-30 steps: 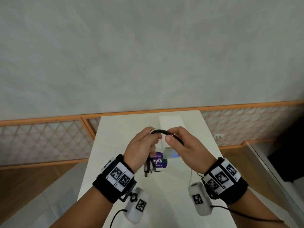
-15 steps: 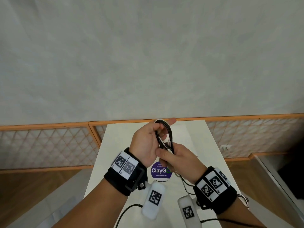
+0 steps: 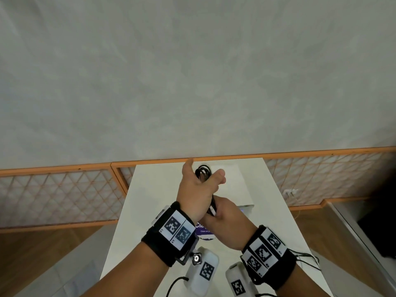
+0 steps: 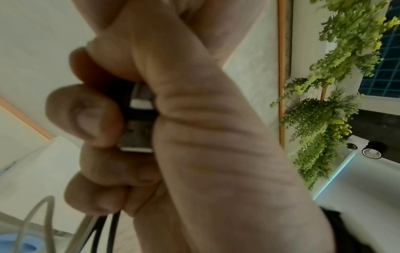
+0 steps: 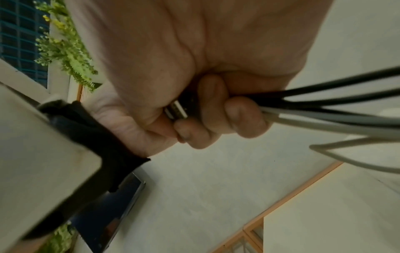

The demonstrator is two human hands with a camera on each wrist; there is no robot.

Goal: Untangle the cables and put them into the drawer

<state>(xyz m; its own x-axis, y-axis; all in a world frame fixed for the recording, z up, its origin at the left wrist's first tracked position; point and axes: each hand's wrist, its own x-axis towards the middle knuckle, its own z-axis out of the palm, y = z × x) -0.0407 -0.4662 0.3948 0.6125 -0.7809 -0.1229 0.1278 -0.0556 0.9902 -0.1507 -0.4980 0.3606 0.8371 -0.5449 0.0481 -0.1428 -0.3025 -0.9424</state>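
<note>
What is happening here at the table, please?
A person is sorting a bundle of cables above a white table. The left hand is raised, with the black cable looped between thumb and fingers. Just below it, the right hand grips the lower part of the bundle, where a white cable shows. The wrist views show black and white strands and USB plugs held together. No cable is in a drawer yet.

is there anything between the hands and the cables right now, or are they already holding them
Nothing stands between them. The left hand and the right hand both grip the cables directly, black and white strands bunched together above the white table. No drawer can be made out, so the way to it cannot be judged.
</note>
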